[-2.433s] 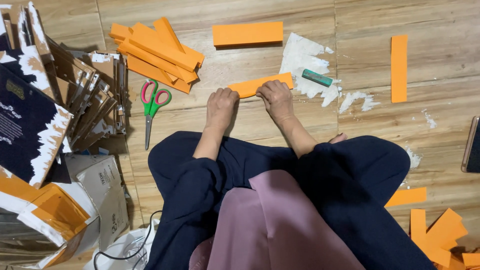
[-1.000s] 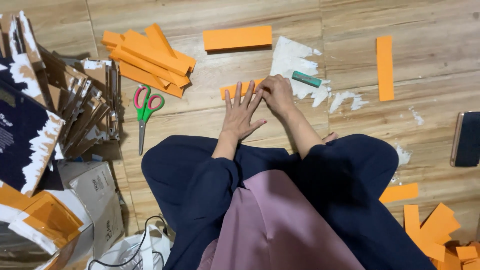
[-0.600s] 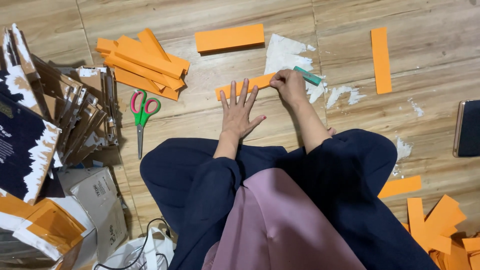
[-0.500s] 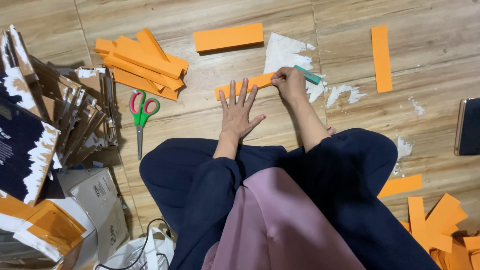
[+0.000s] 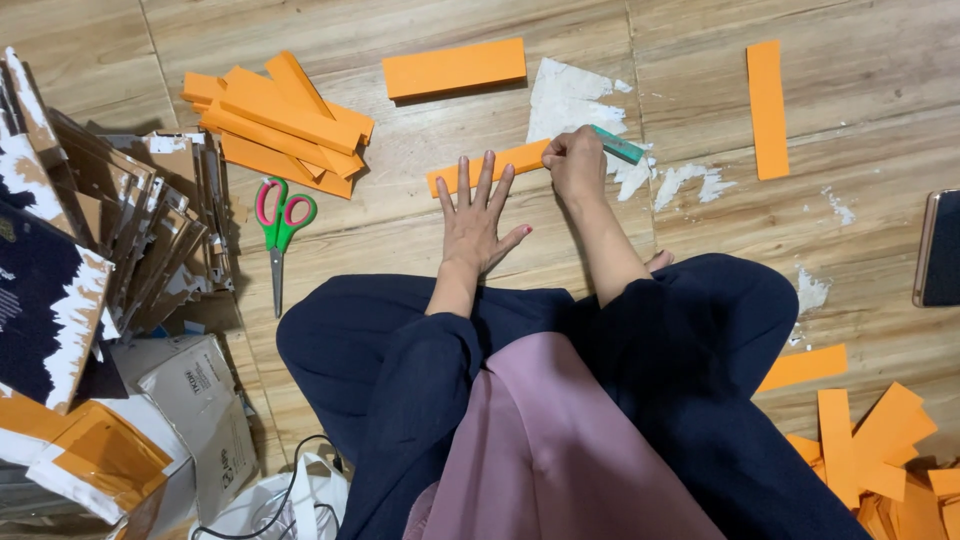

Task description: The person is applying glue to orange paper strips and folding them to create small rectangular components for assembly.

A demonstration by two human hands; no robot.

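- My left hand (image 5: 478, 215) lies flat, fingers spread wide, pressing on one orange strip (image 5: 490, 166) on the wooden floor (image 5: 400, 230).
- My right hand (image 5: 577, 160) is curled shut around one green glue stick (image 5: 617, 145); its tip end sits at the right end of that strip.
- The strip lies straight ahead of my knees, slightly tilted, its right end on a torn white paper scrap (image 5: 570, 95).
- Counts: one thick orange block (image 5: 455, 67) above the strip, lying alone; one long upright orange strip (image 5: 767, 108) far right, well apart; one loose pile of orange strips (image 5: 280, 120) upper left, I can't count them exactly.
- One pair of scissors (image 5: 279, 225), red and green handles, just left of my left hand, not touching it.
- More orange offcuts (image 5: 870, 450) heaped at lower right, one single piece (image 5: 803, 367) beside my right knee.
- Left edge: a fanned stack of dark torn cardboard sheets (image 5: 130, 230), plus boxes (image 5: 190, 400) below, crowding that side.
- One dark phone (image 5: 940, 248) at the right edge, partly cut off.
- White paper bits (image 5: 690, 180) scattered right of my right hand.
- My crossed legs in dark trousers (image 5: 700, 330) close off the near side.
- Open floor: between scissors and left hand, and the band between the glue stick and the upright strip.
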